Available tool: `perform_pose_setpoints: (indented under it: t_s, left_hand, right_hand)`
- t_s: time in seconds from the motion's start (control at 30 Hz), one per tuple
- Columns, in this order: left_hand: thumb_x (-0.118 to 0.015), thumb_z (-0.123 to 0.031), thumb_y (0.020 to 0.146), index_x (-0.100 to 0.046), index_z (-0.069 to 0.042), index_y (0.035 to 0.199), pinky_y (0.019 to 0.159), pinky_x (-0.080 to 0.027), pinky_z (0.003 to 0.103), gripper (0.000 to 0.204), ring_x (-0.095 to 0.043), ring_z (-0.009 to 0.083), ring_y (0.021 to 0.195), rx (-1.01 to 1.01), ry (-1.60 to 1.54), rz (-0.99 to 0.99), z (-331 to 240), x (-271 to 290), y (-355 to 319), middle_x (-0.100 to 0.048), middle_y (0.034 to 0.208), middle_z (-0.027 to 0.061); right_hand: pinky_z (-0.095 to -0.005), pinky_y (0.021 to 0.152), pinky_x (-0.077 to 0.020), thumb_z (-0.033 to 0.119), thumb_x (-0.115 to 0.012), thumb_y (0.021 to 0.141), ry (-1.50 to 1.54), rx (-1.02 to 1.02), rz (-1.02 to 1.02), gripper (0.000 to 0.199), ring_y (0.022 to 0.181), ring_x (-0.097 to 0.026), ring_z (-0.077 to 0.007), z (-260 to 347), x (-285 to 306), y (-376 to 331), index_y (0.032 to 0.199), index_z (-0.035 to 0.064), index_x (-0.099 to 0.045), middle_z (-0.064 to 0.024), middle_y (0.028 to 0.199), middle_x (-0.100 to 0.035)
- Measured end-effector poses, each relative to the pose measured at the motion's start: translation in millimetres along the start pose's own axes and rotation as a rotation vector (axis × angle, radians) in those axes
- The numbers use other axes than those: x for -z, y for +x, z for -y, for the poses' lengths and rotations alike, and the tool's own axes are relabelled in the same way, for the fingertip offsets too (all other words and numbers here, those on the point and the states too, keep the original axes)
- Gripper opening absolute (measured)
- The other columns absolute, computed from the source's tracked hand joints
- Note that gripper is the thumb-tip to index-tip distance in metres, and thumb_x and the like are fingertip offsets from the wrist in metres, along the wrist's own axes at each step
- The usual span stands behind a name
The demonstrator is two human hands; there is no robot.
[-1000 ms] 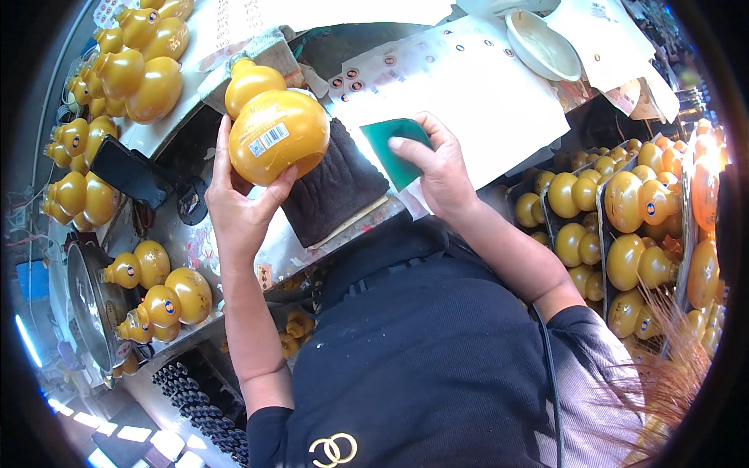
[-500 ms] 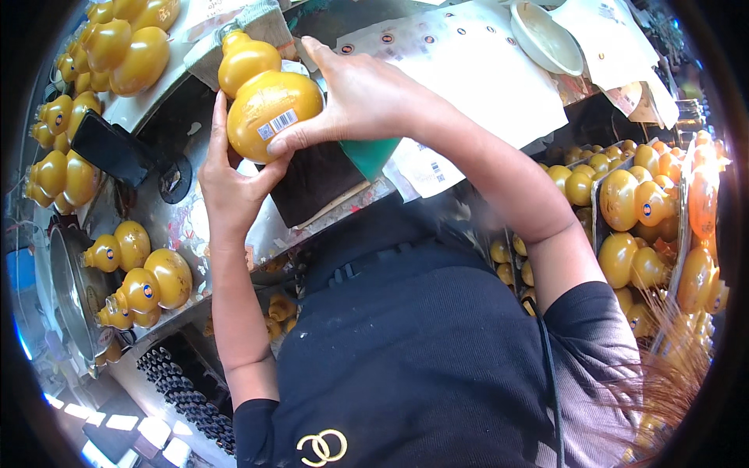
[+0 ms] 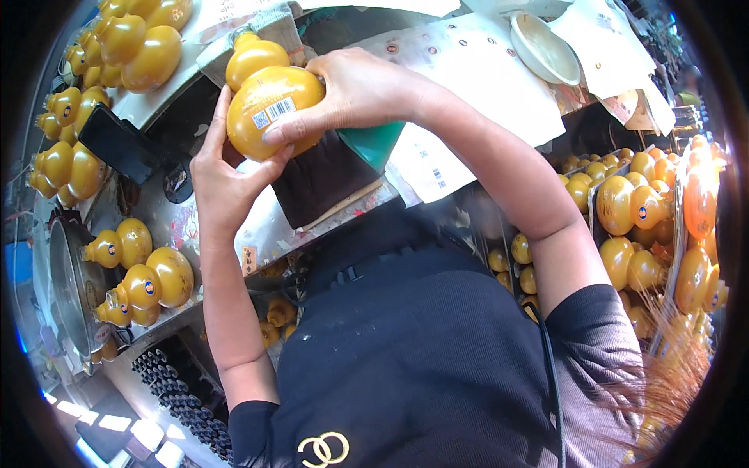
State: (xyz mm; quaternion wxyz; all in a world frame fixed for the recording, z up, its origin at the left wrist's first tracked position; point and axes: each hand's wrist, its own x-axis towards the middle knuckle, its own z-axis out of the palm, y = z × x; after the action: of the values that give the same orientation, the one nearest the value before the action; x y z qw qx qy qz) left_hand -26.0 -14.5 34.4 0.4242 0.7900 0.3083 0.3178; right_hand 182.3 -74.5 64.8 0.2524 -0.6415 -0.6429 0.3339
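Note:
A yellow gourd-shaped bottle lies tilted between my two hands, its narrow neck pointing away from me. My left hand cups its left side and base, thumb underneath and fingers along the side. From the right, my right hand grips the wide bulb, its thumb resting just below a white barcode label; the other fingers are partly hidden. The neck end meets a grey-white cloth-covered block. Beneath the bottle lies a dark brown cloth, beside a green piece.
Sticker sheets and a white oval bowl lie to the right. Yellow gourd bottles stand at left, near a black phone-like device on a stand and a metal basin. Crated bottles fill the right.
My right index finger has come down from its raised position toward the bottle. The thumb still rests near the label. The view has shifted slightly.

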Motion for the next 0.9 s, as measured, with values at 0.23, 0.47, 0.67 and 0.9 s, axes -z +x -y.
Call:
perform_pose_setpoints:
  t_s: [0.23,0.47,0.67,0.9]
  left_hand:
    - [-0.082,-0.023,0.068,-0.040,-0.004,0.143,0.098,-0.048,0.038,0.088,-0.062,0.0239,0.109,-0.002,-0.016,-0.006,1.4,2.2,0.7,-0.062,0.121,0.0157]
    - [-0.082,-0.022,0.068,-0.041,-0.004,0.143,0.097,-0.049,0.038,0.087,-0.063,0.0230,0.108,-0.015,-0.012,0.000,1.0,1.8,1.3,-0.062,0.120,0.0152]
    - [-0.082,-0.023,0.068,-0.040,-0.004,0.143,0.097,-0.048,0.038,0.088,-0.062,0.0233,0.109,0.013,-0.047,-0.005,-1.2,0.3,0.2,-0.062,0.119,0.0154]
    - [-0.081,-0.024,0.067,-0.038,-0.004,0.144,0.099,-0.047,0.039,0.090,-0.062,0.0254,0.111,0.025,-0.002,-0.010,3.6,-0.2,-1.1,-0.061,0.123,0.0165]
  right_hand:
    - [-0.0339,0.081,-0.0558,0.083,-0.063,0.061,-0.067,0.022,-0.009,0.095,0.086,-0.070,-0.0258,1.8,-0.2,3.4,0.109,0.0006,-0.065,-0.0150,0.094,-0.069]
    - [-0.0337,0.083,-0.0552,0.082,-0.062,0.064,-0.056,0.031,0.011,0.094,0.089,-0.069,-0.0255,-2.1,0.0,7.0,0.113,0.0009,-0.063,-0.0140,0.097,-0.069]
    - [-0.0335,0.082,-0.0553,0.082,-0.062,0.063,-0.097,0.009,0.034,0.096,0.089,-0.069,-0.0256,-0.9,1.4,8.1,0.113,0.0003,-0.063,-0.0143,0.097,-0.069]
    - [-0.0342,0.079,-0.0559,0.081,-0.064,0.062,-0.082,0.010,0.016,0.095,0.084,-0.070,-0.0268,3.0,2.6,2.3,0.110,-0.0010,-0.064,-0.0156,0.091,-0.069]
